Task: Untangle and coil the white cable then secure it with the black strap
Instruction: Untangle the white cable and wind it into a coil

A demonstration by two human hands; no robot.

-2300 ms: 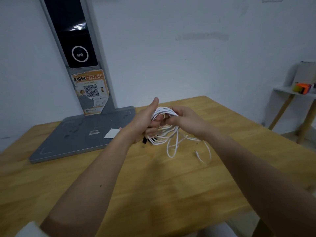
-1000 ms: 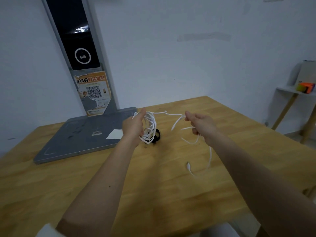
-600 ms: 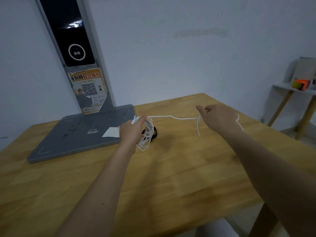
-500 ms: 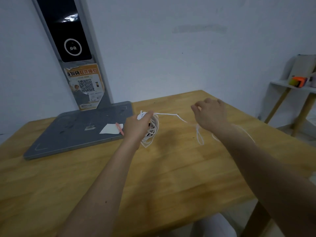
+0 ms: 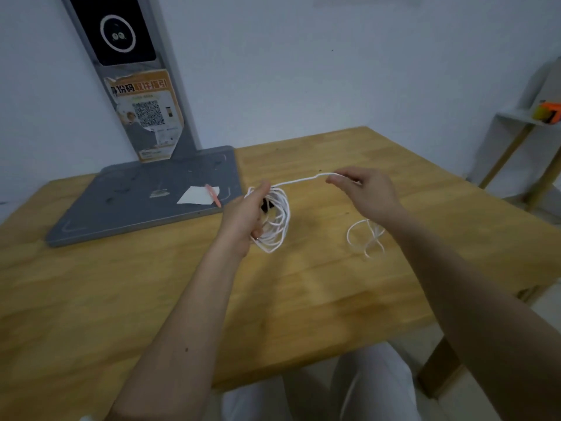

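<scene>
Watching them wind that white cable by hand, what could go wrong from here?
1. The left hand grips the coil on one side only, so the hanging loops could slip loose or spill.
2. The slack below the right hand lies in crossed loops on the table; pulled in fast, it may kink or knot.
3. The black strap sits mostly hidden behind the coil and could be wound in or dropped.
</scene>
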